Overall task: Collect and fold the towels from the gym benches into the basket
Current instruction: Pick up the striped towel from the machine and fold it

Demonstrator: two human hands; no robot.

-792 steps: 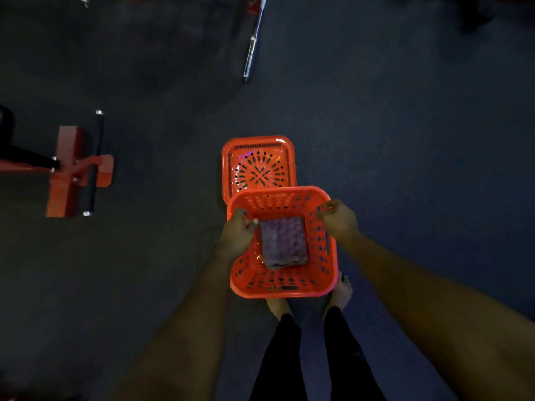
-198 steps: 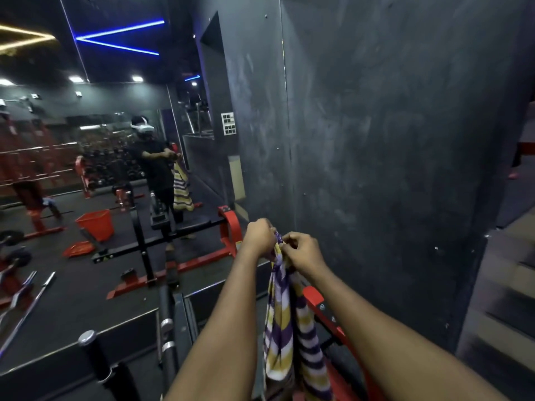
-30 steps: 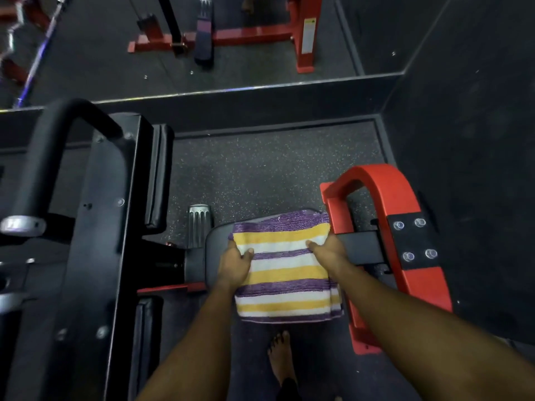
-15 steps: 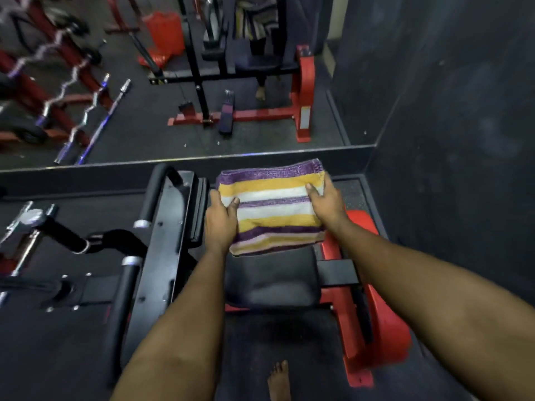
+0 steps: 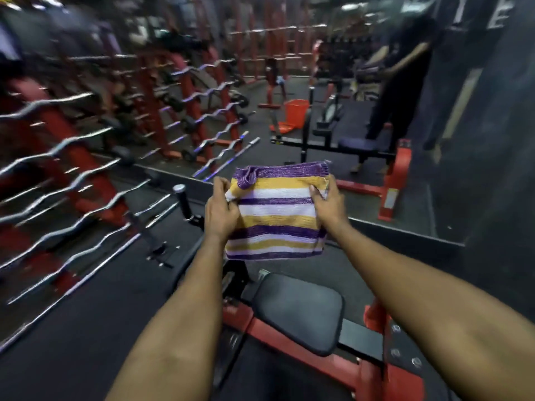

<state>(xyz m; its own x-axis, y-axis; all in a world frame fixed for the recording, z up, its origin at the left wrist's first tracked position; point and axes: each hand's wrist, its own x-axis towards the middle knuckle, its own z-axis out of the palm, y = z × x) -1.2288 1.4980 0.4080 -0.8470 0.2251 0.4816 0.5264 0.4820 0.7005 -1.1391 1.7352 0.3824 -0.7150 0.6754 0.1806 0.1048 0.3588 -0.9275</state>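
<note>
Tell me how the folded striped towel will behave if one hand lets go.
Probably floppy: the towel droops below the left hand and right hand, and one top corner curls over. Likely light, since pinches at its edges hold it up. The folds would probably slip open.

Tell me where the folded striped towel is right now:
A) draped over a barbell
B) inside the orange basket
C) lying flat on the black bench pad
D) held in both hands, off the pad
D: the left hand and the right hand each grip one side of the striped towel, which is lifted off the black bench pad; the orange basket shows far off, apart from it.
</note>
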